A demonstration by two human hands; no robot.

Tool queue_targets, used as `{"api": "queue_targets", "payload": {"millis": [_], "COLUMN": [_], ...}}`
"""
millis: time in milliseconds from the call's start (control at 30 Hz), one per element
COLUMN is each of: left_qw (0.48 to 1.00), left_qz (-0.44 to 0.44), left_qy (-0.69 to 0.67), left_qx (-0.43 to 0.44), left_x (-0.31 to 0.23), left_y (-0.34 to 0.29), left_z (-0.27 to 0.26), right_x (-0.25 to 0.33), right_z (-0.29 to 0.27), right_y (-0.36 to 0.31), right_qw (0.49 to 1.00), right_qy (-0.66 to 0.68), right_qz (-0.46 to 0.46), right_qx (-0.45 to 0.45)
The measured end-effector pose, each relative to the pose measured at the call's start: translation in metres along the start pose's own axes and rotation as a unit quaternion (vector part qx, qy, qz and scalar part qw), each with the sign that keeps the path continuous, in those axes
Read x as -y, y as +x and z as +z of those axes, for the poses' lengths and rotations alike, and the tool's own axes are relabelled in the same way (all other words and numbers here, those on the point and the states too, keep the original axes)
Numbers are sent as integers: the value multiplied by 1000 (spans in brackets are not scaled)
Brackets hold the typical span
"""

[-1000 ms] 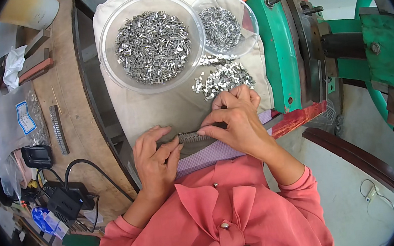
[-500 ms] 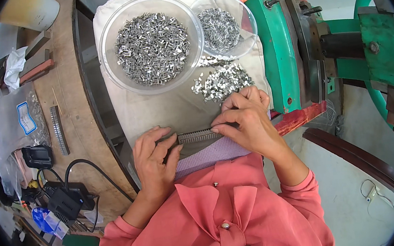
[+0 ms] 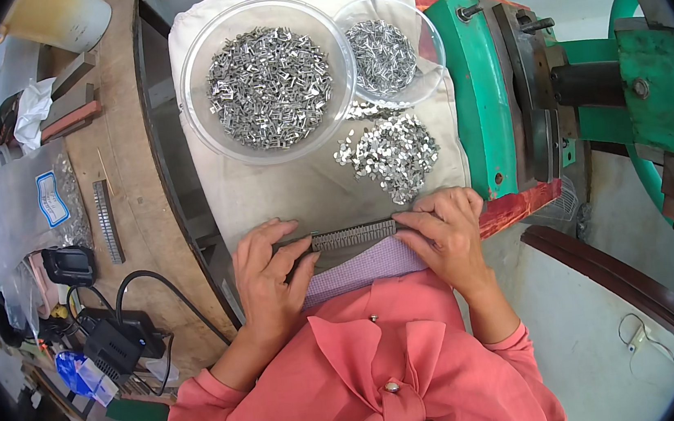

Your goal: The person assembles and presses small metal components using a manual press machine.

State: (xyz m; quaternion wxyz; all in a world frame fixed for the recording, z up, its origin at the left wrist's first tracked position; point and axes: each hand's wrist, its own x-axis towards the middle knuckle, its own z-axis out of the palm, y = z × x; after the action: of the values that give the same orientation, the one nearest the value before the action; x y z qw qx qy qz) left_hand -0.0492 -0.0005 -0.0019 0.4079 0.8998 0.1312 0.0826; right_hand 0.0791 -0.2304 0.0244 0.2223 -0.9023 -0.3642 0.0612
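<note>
A dark slotted metal bar (image 3: 353, 235) lies crosswise before me at the near edge of the cloth. Its left end sits between the thumb and fingers of my left hand (image 3: 271, 268). At the other end, my right hand (image 3: 446, 236) pinches it with thumb and forefinger. Just beyond the bar is a loose pile of small shiny flat metal pieces (image 3: 394, 155). Farther off stand a large clear tub (image 3: 192, 111) of small bent metal parts and a smaller clear tub (image 3: 436, 44) holding thin metal pieces.
A green machine (image 3: 478, 105) with a large handwheel (image 3: 620, 8) stands at the right on a red base. On the left, a wooden bench (image 3: 136, 174) carries a similar slotted bar (image 3: 107, 222), a plastic bag (image 3: 11, 199) of parts, and a black cable (image 3: 173, 289).
My right hand has moved from over the bar, near the pile, to the bar's right end and grips it there. My left hand stays on the left end.
</note>
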Motion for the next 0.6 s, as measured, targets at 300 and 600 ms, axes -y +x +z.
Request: {"api": "queue_targets", "payload": {"millis": [300,600], "left_qw": [999,999], "left_qz": [20,23], "left_qy": [12,22], "left_qx": [22,39], "left_x": [2,1], "left_y": [-6,-10], "left_z": [-7,-11], "right_x": [1,27], "right_z": [-4,-3], "right_y": [-7,44], "right_qw": [998,979], "right_qy": [40,173], "right_qz": [-22,-23], "right_qx": [44,107]}}
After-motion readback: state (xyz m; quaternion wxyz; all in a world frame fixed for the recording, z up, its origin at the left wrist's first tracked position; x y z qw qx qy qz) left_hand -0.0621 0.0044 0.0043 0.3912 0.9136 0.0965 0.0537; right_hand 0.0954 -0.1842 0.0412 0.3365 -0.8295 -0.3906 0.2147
